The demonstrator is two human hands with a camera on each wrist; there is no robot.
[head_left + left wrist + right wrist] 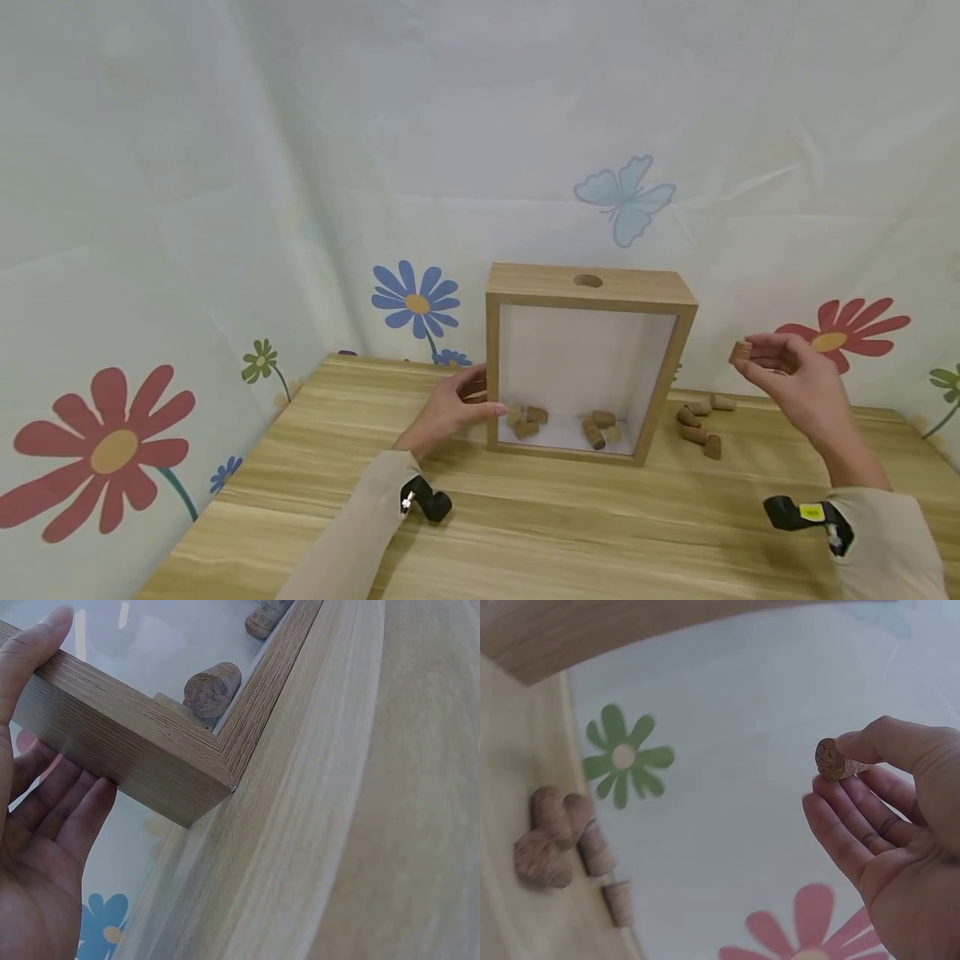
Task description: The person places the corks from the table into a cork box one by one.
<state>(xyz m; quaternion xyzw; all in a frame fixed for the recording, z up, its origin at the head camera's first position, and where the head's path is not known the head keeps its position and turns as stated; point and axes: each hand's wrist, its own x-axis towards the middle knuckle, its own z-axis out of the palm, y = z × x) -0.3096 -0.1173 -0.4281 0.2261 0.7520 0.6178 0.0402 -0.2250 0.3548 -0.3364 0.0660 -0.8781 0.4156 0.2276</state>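
A wooden shadow box [592,287] with a clear front and a round hole [588,281] in its top stands upright on the table. Several wine corks [594,433] lie inside along its bottom. My left hand [450,408] grips the box's left side, thumb [34,645] on the front frame and fingers along the outer side. To the right of the box and above the table, my right hand [806,383] pinches a cork [834,759] between thumb and fingertips. Below that hand, several loose corks [693,433] lie on the table beside the box.
The wood-grain table [525,533] runs back to a pale cloth backdrop [480,125] printed with flowers and a butterfly. Each wrist carries a small black camera, on the left sleeve [352,517] and the right sleeve [888,533].
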